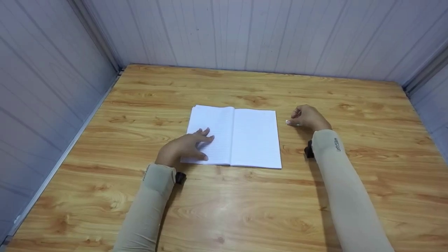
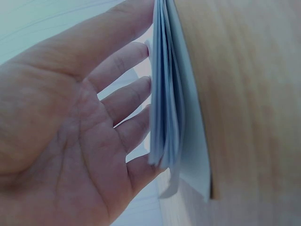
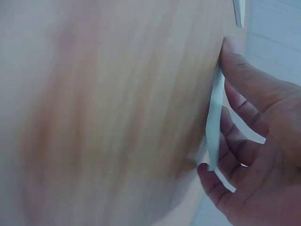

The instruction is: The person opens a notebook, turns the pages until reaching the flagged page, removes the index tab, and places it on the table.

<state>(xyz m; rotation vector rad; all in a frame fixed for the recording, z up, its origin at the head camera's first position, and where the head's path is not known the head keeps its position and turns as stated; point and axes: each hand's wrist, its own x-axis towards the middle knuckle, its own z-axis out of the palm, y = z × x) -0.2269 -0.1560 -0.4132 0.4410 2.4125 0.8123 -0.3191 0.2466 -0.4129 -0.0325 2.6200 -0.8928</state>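
Note:
An open notebook (image 1: 255,138) with white, faintly lined pages lies flat on the wooden table. Spread fingers of my left hand (image 1: 183,148) rest on its left page, near the lower outer edge. The left wrist view shows the thumb and fingers of this hand (image 2: 80,117) at the edge of the stacked pages (image 2: 165,103). To the right of the notebook, my right hand (image 1: 309,118) is low over the table, fingers bent. Between its thumb and fingers it holds a thin white strip (image 3: 215,117) that looks like paper. The hand mostly hides this strip in the head view.
The wooden table (image 1: 227,203) carries the notebook near its middle. Pale panelled walls stand along the back (image 1: 231,35), at the left (image 1: 45,70) and at the right. A dark wrist camera (image 1: 180,177) sits at the left cuff and another (image 1: 309,149) at the right cuff.

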